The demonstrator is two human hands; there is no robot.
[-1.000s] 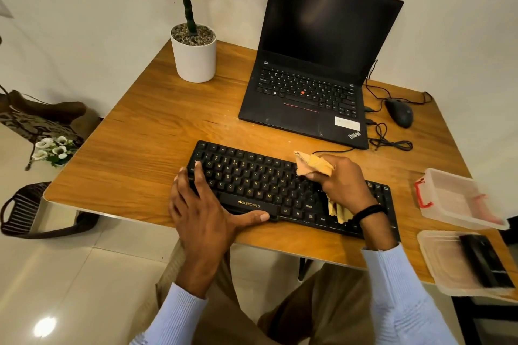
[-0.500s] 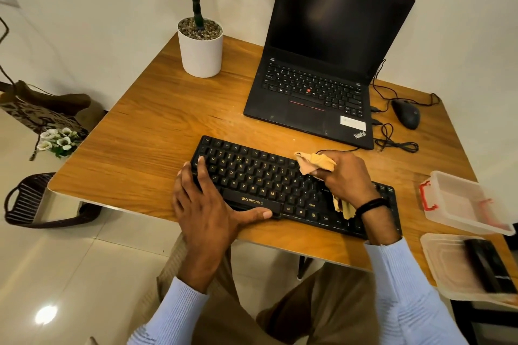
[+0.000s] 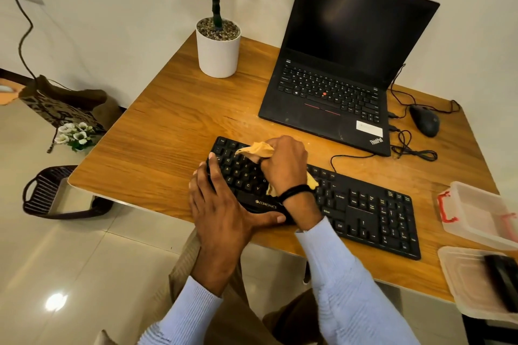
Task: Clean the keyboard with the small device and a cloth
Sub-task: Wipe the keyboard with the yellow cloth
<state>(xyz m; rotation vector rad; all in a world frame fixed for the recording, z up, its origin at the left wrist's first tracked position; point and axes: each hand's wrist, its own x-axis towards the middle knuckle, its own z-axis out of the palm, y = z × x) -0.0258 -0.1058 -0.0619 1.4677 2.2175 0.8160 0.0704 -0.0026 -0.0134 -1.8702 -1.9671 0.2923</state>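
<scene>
- A small black device (image 3: 501, 280), blurred, lies in a shallow clear plastic tray (image 3: 462, 277) to the near right of the keyboard.
- The left hand (image 3: 221, 210) lies flat on the near-left corner of the long black keyboard (image 3: 364, 210), fingers straight and thumb along its front edge.
- The right hand (image 3: 283, 165) clenches a crumpled tan cloth (image 3: 258, 150) in its fist, over the keyboard's left-side keys.
- A clear plastic box with red latches (image 3: 476, 213) stands just right of the keyboard.
- An open black laptop (image 3: 336, 64) sits behind the keyboard on the wooden table (image 3: 168, 148).
</scene>
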